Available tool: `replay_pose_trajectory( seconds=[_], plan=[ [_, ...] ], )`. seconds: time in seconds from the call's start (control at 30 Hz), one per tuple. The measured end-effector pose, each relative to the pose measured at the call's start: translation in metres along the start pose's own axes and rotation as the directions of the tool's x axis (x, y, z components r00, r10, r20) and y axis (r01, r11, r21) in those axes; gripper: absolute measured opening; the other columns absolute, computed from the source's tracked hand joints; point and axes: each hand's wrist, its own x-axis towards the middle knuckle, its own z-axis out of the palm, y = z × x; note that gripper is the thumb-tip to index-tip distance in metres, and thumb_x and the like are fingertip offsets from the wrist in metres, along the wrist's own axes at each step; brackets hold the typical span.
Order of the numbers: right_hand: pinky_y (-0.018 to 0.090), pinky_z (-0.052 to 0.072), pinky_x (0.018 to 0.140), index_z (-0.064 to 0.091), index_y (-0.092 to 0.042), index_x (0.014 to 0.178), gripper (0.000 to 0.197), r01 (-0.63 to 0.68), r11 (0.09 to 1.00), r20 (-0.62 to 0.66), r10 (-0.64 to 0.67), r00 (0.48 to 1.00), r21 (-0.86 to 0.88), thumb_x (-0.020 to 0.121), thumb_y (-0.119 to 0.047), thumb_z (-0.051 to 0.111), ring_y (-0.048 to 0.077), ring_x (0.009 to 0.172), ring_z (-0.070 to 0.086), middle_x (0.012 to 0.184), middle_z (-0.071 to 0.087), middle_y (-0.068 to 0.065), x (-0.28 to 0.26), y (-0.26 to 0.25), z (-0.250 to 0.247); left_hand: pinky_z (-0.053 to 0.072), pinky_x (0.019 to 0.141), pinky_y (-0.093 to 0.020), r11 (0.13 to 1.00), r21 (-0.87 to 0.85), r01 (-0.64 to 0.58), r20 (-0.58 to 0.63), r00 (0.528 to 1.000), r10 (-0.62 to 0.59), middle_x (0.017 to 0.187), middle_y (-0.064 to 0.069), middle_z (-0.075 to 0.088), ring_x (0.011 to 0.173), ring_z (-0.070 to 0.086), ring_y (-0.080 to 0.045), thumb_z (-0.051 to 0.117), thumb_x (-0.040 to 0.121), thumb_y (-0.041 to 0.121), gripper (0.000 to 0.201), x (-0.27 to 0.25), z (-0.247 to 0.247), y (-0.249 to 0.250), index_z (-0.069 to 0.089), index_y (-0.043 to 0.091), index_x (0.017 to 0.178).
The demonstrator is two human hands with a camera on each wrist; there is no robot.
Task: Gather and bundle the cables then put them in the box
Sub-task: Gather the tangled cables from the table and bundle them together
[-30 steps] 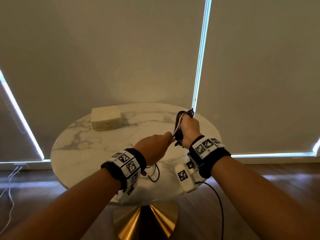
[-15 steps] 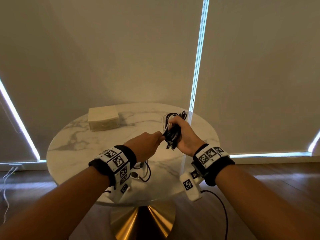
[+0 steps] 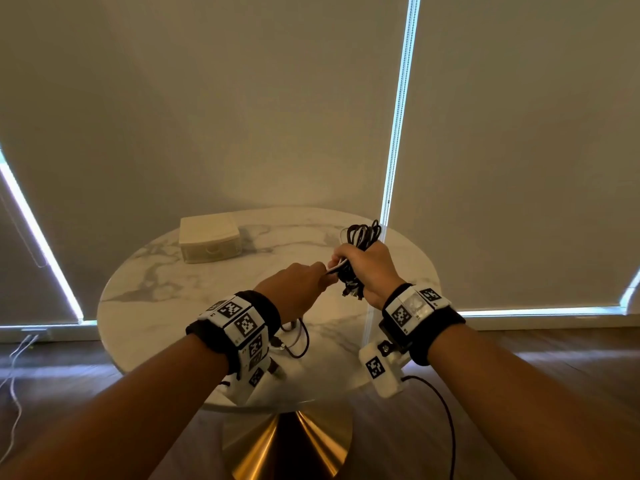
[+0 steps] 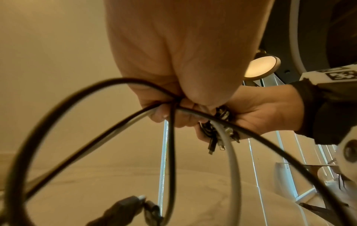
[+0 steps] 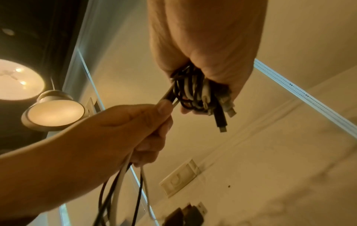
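My right hand (image 3: 367, 268) grips a coiled bundle of black and white cables (image 3: 362, 235) upright above the round marble table (image 3: 214, 292); in the right wrist view the bundle (image 5: 193, 93) sticks out below the fist with plug ends dangling. My left hand (image 3: 294, 289) pinches the loose black and white strands (image 5: 168, 97) right beside the bundle. Their slack hangs below the left hand in loops (image 4: 170, 152) down to the tabletop (image 3: 298, 341). A cream closed box (image 3: 207, 239) sits at the table's far left.
The table stands on a gold cone base (image 3: 287, 445) in front of drawn blinds (image 3: 242, 98). A thin black wire (image 3: 446, 420) trails from my right wrist camera. White cords (image 3: 15, 368) lie on the wooden floor at left.
Both hands have drifted slightly left and down together. The right hand has turned the bundle, and the left hand keeps its pinch on the strands close to it.
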Motion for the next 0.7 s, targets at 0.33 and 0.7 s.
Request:
replay_pose_trajectory(
  seconds=[0.33,0.7],
  plan=[
    [0.038,0.059,0.071,0.063,-0.006,0.078,0.018,-0.183,0.857,0.185,0.105,0.977,0.482,0.093,-0.012,0.071,0.02,0.057,0.064,0.06,0.058,0.005,-0.008,-0.017,-0.01,0.051,0.068,-0.025,0.965,-0.261,0.005,0.068,0.998,0.013,0.087,0.015,0.056,0.071,0.057,-0.007,0.041,0.104,0.017,0.011,-0.001,0.01,-0.003,0.051,0.016,0.108],
    [0.028,0.052,0.057,0.056,-0.01,0.082,0.015,-0.117,0.868,0.497,-0.161,0.852,0.482,0.095,-0.005,0.061,0.01,0.042,0.051,0.05,0.046,-0.003,-0.024,-0.028,-0.024,0.047,0.068,-0.026,0.933,-0.352,-0.072,0.143,0.981,0.13,0.078,0.004,0.058,0.068,0.053,-0.011,0.042,0.098,0.052,0.027,-0.008,-0.012,-0.005,0.055,0.028,0.097]
  ],
)
